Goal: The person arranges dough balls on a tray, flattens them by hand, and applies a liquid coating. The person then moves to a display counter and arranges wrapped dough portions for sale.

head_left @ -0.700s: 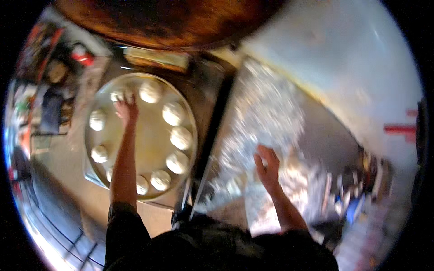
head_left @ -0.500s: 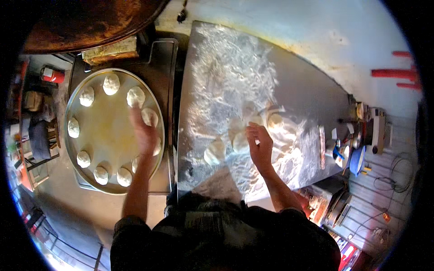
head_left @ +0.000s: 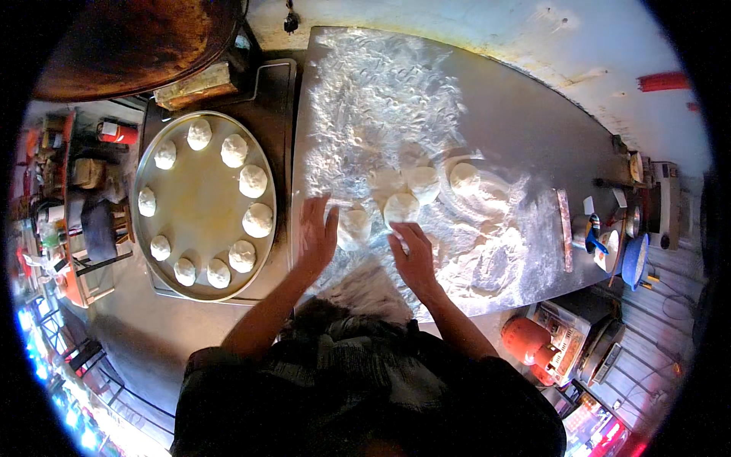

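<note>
A round metal tray [head_left: 199,199] at the left holds a ring of several pale dough balls [head_left: 253,181]. On the flour-dusted metal worktop [head_left: 518,99] are several more, close together in the middle. My left hand [head_left: 318,232] is open at the worktop's left part, fingers apart, just left of a floury dough ball [head_left: 354,228]. My right hand [head_left: 411,251] has its fingers curled onto the near edge of another dough ball [head_left: 401,207].
A large rust-brown round pan [head_left: 137,46] overhangs the back left. A red extinguisher [head_left: 118,132] stands beyond the tray. At the right lie a long scraper-like strip [head_left: 563,228], a blue basin [head_left: 633,261] and utensils. An orange gas cylinder [head_left: 525,343] stands below the worktop.
My left hand has moved right, off the tray and onto the worktop. My right hand has shifted left and slightly down, onto a dough ball. The view has shifted.
</note>
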